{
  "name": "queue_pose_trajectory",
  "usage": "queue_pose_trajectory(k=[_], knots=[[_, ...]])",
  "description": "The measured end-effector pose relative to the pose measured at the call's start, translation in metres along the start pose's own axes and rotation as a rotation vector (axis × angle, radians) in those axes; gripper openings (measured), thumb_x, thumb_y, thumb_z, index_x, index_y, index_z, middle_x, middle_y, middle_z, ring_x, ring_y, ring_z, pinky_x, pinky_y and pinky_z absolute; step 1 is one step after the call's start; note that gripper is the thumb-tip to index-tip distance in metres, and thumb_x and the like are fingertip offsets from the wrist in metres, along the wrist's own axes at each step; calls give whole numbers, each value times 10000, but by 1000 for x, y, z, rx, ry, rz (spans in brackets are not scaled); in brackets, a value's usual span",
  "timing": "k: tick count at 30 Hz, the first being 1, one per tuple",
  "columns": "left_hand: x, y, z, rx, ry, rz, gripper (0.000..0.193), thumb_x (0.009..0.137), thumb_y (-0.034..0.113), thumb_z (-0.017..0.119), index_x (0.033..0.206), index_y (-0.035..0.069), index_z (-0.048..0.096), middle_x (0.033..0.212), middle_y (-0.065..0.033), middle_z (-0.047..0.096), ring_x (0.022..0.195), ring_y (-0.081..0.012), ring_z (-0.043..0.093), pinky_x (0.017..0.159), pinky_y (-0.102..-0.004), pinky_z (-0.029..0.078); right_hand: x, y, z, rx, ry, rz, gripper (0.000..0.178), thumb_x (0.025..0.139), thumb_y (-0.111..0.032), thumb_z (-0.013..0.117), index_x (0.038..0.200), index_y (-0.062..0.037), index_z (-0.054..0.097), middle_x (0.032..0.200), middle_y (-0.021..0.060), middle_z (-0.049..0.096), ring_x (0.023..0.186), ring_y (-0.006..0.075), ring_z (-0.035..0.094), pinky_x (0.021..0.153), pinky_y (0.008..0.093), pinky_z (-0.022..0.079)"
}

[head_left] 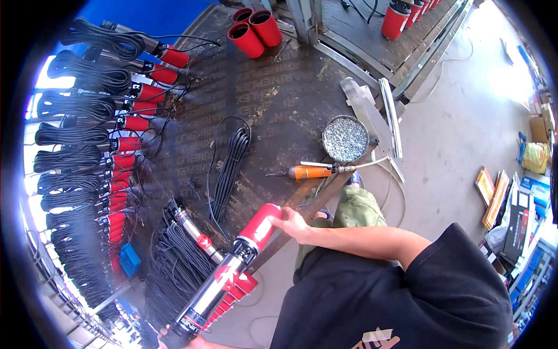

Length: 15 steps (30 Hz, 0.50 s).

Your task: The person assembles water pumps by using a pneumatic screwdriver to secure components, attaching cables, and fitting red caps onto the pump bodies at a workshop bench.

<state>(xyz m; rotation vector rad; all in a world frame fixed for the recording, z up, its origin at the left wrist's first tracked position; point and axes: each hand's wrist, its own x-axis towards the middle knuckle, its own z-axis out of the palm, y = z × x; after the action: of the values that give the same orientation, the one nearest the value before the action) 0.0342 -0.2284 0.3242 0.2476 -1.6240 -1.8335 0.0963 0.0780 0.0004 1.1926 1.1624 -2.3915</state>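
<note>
A cylindrical submersible pump (212, 288) with a polished steel body and a red end slants across the near edge of the workbench. My right hand (295, 225) grips its red end. At the lower rim of the picture my left hand (195, 343) holds the dark opposite end; part of that hand is cut off. Beside the pump lies another, slimmer steel pump (196, 230) on black cable bundles (180, 256). A tied coil of black cable (231, 174) rests further up the bench. To its right is an orange power screwdriver (311, 172), its bit pointing left.
A round tin of small metal fasteners (344, 138) stands near metal strips (372, 113) at the bench's right edge. Three red cups (263, 28) sit at the back. Pumps with coiled cables (75, 104) line the left side. Red parts (232, 296) show below the held pump.
</note>
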Motion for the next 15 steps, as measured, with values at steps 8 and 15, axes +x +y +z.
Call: queue_pose_trajectory(k=[8,15], knots=[[-4,2,6,4,-108,33,295,915,248,567,998,-26,634,948,-138,655,884,-266,643,870,-395,514,-9,-15,-2,58,-31,59,714,791,-415,821,1292,-19,500,1149,112,603,1052,202,578,757,337,498],[-11,6,21,18,8,65,316,930,262,573,1036,-30,635,1004,-138,666,902,-254,648,869,-380,525,5,-3,-8,67,-73,83,753,759,-462,844,1255,-11,502,1028,73,639,843,167,616,668,316,516]])
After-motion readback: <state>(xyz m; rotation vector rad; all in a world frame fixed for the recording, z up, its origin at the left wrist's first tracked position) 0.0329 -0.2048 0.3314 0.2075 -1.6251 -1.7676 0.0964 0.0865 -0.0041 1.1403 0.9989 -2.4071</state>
